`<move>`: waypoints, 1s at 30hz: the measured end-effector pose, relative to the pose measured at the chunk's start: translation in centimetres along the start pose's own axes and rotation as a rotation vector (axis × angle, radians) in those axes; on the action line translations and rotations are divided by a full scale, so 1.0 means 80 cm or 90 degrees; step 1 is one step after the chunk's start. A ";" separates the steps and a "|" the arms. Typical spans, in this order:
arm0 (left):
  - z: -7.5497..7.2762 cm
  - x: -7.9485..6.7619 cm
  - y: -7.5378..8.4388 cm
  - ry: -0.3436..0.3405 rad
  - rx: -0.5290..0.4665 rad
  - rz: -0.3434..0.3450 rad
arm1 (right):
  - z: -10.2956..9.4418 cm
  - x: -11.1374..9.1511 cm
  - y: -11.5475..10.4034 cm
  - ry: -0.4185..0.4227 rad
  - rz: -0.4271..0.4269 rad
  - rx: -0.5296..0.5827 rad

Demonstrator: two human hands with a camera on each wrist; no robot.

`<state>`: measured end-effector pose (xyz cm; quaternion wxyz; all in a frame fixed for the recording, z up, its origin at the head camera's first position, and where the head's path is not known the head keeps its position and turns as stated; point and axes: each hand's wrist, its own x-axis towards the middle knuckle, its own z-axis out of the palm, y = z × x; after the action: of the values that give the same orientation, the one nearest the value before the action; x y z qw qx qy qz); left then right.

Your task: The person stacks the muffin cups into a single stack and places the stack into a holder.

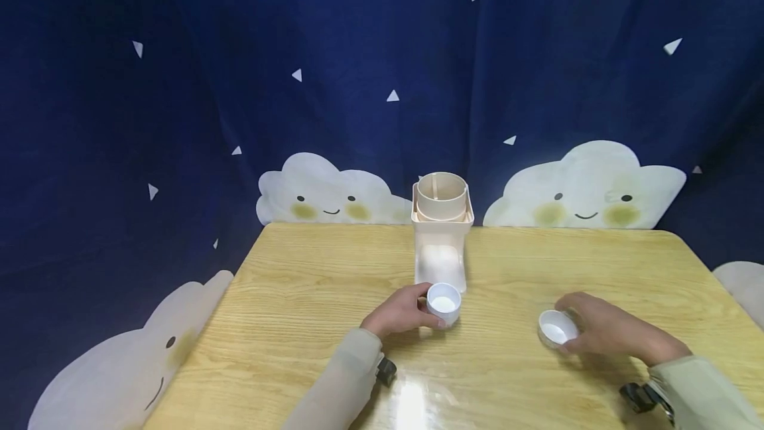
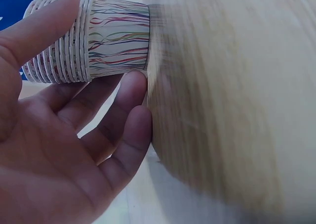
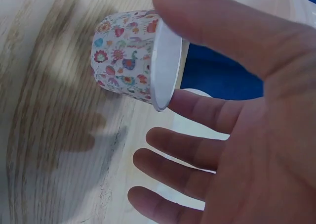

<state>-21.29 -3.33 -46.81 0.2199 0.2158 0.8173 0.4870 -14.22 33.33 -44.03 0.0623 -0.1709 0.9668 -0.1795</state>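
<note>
My left hand (image 1: pixel 406 310) grips a nested stack of small paper cups (image 2: pixel 116 38), thumb on one side and fingers on the other. Wavy coloured lines cover the outermost cup, and several rims show in a row beneath the thumb. In the head view, the stack's white mouth faces up just in front of a beige plastic stand (image 1: pixel 440 237). Off to the right, my right hand (image 1: pixel 615 330) pinches the rim of a single paper cup (image 3: pixel 123 58) between thumb and index finger. Printed flowers decorate that cup, and its other three fingers are spread.
A round, open-topped beige tube (image 1: pixel 442 196) sits on top of the stand near the back edge of the wooden table (image 1: pixel 334 257). Behind the table hangs a dark blue curtain (image 1: pixel 358 32) with white triangles and smiling clouds.
</note>
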 end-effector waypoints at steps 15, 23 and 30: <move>0.000 0.000 0.000 -0.002 0.001 -0.003 | 0.005 0.005 -0.005 0.046 -0.008 -0.048; 0.001 0.001 0.000 -0.001 -0.001 -0.007 | 0.004 0.006 -0.009 0.056 -0.003 -0.043; 0.000 -0.002 0.000 -0.006 0.003 -0.004 | 0.003 0.008 -0.010 0.053 0.005 -0.024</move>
<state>-21.17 -3.39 -46.82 0.2250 0.2162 0.8179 0.4835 -14.49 32.34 -43.99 0.0194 -0.1608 0.9724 -0.1682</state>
